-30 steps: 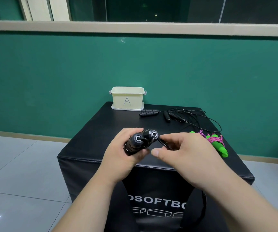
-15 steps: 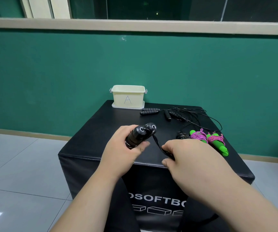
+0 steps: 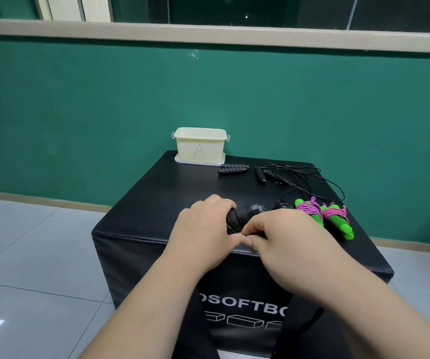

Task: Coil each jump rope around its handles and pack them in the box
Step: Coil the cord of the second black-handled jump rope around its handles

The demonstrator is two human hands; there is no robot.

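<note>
My left hand (image 3: 203, 234) grips a pair of black jump rope handles (image 3: 245, 216) held together over the front of the black soft box table (image 3: 157, 203). My right hand (image 3: 286, 242) pinches the black rope against the handles near my left thumb; the loose rope (image 3: 309, 322) hangs down past the table's front. A green-handled rope (image 3: 322, 216) wrapped in pink cord lies at the right. Another black rope (image 3: 273, 174) lies uncoiled at the back. The cream box marked A (image 3: 199, 146) stands at the far edge.
The table top ends close in front of my hands and drops to a grey tiled floor (image 3: 27, 255). A green wall (image 3: 208, 99) rises right behind the box. A small dark rope bundle (image 3: 282, 205) lies beside the green handles.
The handles have tipped down and away, hiding their end caps. My right hand has swung the rope from the right side under to the near side of the handles, meeting my left thumb.
</note>
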